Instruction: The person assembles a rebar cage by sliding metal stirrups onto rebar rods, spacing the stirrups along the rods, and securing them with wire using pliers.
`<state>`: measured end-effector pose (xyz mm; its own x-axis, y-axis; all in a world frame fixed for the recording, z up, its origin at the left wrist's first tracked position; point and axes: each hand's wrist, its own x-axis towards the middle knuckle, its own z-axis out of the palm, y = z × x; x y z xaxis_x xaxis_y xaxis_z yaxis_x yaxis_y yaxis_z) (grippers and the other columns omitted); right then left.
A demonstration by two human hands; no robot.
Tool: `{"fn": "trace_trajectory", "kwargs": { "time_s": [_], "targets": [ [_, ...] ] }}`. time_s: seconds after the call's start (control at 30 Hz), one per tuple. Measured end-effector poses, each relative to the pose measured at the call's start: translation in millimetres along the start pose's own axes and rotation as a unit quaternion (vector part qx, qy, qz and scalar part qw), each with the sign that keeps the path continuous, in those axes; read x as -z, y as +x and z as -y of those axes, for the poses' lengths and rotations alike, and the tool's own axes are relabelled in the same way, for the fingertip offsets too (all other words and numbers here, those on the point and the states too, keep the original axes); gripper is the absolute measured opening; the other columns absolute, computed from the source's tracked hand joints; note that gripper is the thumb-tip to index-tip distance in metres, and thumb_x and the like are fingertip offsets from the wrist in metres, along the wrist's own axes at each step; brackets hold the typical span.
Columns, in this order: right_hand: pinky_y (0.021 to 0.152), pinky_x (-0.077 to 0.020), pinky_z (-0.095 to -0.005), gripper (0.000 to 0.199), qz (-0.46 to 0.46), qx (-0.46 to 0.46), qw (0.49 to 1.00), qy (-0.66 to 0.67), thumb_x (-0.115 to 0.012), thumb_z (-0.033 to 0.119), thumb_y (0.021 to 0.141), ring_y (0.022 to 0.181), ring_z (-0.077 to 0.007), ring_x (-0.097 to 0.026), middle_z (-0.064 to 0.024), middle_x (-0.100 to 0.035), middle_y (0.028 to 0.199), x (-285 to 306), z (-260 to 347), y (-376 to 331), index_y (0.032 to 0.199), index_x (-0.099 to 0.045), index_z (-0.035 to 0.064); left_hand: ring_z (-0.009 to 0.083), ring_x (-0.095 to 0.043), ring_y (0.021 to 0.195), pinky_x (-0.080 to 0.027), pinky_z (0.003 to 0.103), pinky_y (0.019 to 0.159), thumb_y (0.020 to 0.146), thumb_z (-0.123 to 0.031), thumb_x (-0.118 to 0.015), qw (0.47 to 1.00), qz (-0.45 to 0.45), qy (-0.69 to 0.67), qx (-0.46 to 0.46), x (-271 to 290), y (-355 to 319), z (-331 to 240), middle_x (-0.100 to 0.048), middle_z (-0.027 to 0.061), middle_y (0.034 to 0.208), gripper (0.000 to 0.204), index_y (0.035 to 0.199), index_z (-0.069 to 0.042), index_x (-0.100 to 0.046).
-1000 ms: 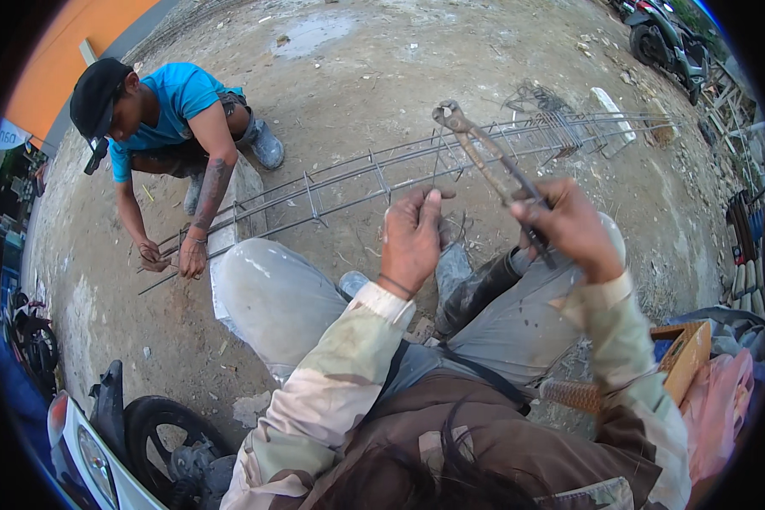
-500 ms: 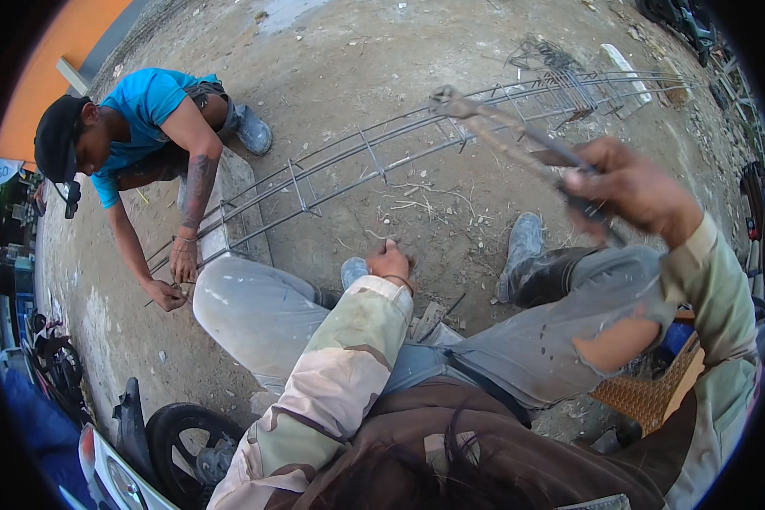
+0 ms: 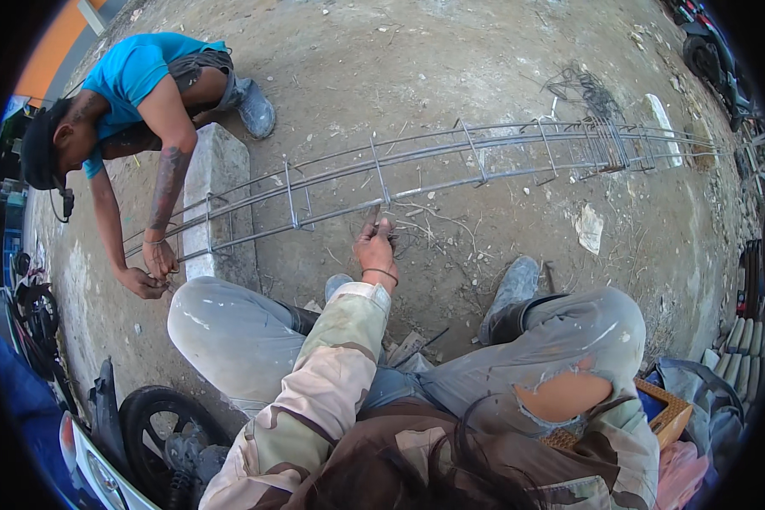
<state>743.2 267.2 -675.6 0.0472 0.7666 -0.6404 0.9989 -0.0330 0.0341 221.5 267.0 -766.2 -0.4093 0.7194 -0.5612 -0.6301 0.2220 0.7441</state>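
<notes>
My left hand (image 3: 375,253) reaches forward over the ground, just short of the near long bar of a rebar cage (image 3: 433,189). Its fingers are drawn together, and I cannot make out what is between them. A square stirrup (image 3: 380,170) crosses the bars just beyond the fingertips. My right sleeve (image 3: 625,438) hangs by my right thigh; the hand itself is out of view, and so are the pincers. At the cage's left end a crouching co-worker in a blue shirt (image 3: 132,72) has both hands (image 3: 155,274) together at the bar ends.
A concrete block (image 3: 217,166) supports the cage's left part, with another pale block (image 3: 665,127) near its right end. Bunched stirrups (image 3: 608,144) and tangled wire (image 3: 582,85) lie there too. A motorbike wheel (image 3: 174,433) stands close at lower left, a woven tray (image 3: 667,412) at lower right.
My right hand, holding long-handled pincers over the cage, has dropped out of view at lower right. My left hand has moved forward, closer to the near bar. The view has shifted.
</notes>
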Motion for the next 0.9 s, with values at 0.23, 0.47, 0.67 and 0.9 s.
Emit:
{"fn": "trace_trajectory", "kwargs": {
  "time_s": [0.23, 0.47, 0.67, 0.9],
  "targets": [
    [0.085, -0.0510, -0.0496, 0.046, -0.110, 0.228, 0.951, -0.175, -0.069, 0.023, 0.087, 0.099, -0.0376, -0.063, -0.0210, -0.064, 0.103, 114, 139, 15, 0.127, -0.055, 0.0064, 0.0070, -0.049, 0.054, -0.037, 0.022, 0.045, 0.095, 0.000, -0.056, 0.992, -0.083, -0.060, 0.068, -17, -2, 1, -0.065, -0.0028, 0.081, 0.034, 0.124, -0.012, -0.067],
    [0.075, -0.0537, -0.0470, 0.021, -0.174, 0.472, 0.862, -0.068, -0.068, 0.013, 0.083, 0.087, -0.0371, -0.068, -0.0214, -0.069, 0.090, 152, 343, 53, 0.100, -0.070, 0.0006, 0.0085, -0.050, 0.055, -0.035, 0.024, 0.045, 0.093, 0.000, -0.060, 0.995, -0.098, -0.017, 0.010, -11, 14, 1, -0.062, -0.0020, 0.080, 0.029, 0.119, -0.010, -0.067],
    [0.064, -0.0522, -0.0373, 0.030, -0.050, 0.362, 0.885, 0.288, -0.079, 0.012, 0.077, 0.070, -0.0219, -0.068, -0.0178, -0.071, 0.082, 114, 410, 64, 0.102, -0.072, -0.0031, 0.0066, -0.049, 0.057, -0.037, 0.024, 0.050, 0.092, 0.001, -0.062, 0.997, -0.062, -0.019, -0.043, -27, 6, -4, -0.062, -0.0022, 0.079, 0.022, 0.113, -0.004, -0.067],
    [0.048, -0.0410, -0.0270, 0.019, 0.097, 0.246, 0.834, 0.484, -0.075, 0.002, 0.080, 0.058, -0.0104, -0.056, -0.0050, -0.064, 0.070, 107, 439, 62, 0.097, -0.070, -0.0037, 0.0064, -0.048, 0.057, -0.037, 0.023, 0.051, 0.092, -0.004, -0.066, 0.995, -0.079, -0.035, -0.049, -27, 3, 0, -0.059, -0.0019, 0.074, 0.016, 0.108, -0.004, -0.068]
  ]
}}
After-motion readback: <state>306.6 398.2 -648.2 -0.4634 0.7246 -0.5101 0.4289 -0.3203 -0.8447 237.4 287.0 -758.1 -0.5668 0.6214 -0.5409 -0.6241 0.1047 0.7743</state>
